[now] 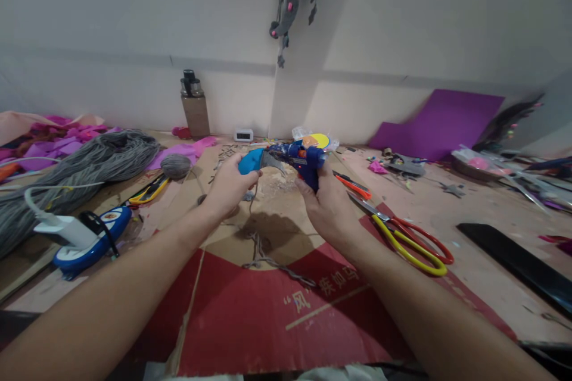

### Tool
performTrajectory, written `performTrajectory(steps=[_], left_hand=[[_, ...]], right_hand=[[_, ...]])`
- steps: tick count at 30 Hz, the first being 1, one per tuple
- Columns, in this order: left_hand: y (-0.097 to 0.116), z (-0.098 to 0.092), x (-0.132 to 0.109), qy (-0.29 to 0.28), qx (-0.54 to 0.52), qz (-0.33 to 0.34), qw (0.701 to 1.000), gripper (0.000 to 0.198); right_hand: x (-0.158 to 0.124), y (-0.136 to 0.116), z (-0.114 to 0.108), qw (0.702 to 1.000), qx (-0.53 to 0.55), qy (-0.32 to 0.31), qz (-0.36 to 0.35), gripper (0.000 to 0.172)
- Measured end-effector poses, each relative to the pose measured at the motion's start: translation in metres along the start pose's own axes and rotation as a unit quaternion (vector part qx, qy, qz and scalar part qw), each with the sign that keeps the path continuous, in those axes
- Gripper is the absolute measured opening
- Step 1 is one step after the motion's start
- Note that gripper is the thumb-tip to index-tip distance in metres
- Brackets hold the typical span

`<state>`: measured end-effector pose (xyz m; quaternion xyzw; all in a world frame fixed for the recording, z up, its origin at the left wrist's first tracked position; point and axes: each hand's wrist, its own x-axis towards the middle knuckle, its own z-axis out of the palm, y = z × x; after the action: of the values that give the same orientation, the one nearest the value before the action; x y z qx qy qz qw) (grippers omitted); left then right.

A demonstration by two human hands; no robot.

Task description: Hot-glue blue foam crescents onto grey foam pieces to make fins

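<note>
My right hand (328,202) is wrapped round the handle of a blue glue gun (308,158), whose nozzle end points left. My left hand (230,187) pinches a curved, crescent-like piece (252,161), bright blue on one side and grey toward its tip. The gun's front end is at or close to this piece; whether they touch I cannot tell. A thin strand of grey yarn hangs below my left fingers. Under both hands lies a red and brown cardboard sheet (232,315), with a loose tangle of grey yarn (259,259) on it.
Scissors (411,241) with red and yellow handles and an orange cutter (353,184) lie to the right. At left are a blue power strip (96,247), a yellow cutter (149,189), a yarn ball (176,165) and a grey yarn skein (107,161). A decorated grey crescent (292,0) hangs ahead.
</note>
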<state>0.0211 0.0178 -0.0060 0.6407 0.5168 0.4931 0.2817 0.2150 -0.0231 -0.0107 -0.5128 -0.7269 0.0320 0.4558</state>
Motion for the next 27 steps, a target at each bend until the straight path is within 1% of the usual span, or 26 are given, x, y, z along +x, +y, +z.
performTrajectory(steps=[9,15,19,23,27], left_hand=[[-0.001,0.000,0.000,-0.003,0.000,0.002,1.000,0.016],[-0.002,-0.003,0.003,-0.004,-0.014,0.000,1.000,0.016],[-0.004,-0.003,0.006,0.002,-0.020,0.005,1.000,0.015],[-0.005,-0.003,0.008,0.015,-0.054,0.017,0.998,0.016],[-0.008,-0.004,0.011,0.028,-0.071,0.009,0.997,0.017]], right_hand=[[-0.001,-0.002,0.000,1.000,-0.007,-0.013,0.019,0.034],[-0.003,-0.003,0.004,1.000,0.002,-0.027,0.012,0.034],[-0.005,-0.004,0.004,0.999,-0.001,-0.042,0.014,0.033],[-0.007,-0.006,0.004,0.998,-0.012,-0.052,0.012,0.033],[-0.008,-0.007,0.005,0.998,-0.007,-0.054,0.005,0.035]])
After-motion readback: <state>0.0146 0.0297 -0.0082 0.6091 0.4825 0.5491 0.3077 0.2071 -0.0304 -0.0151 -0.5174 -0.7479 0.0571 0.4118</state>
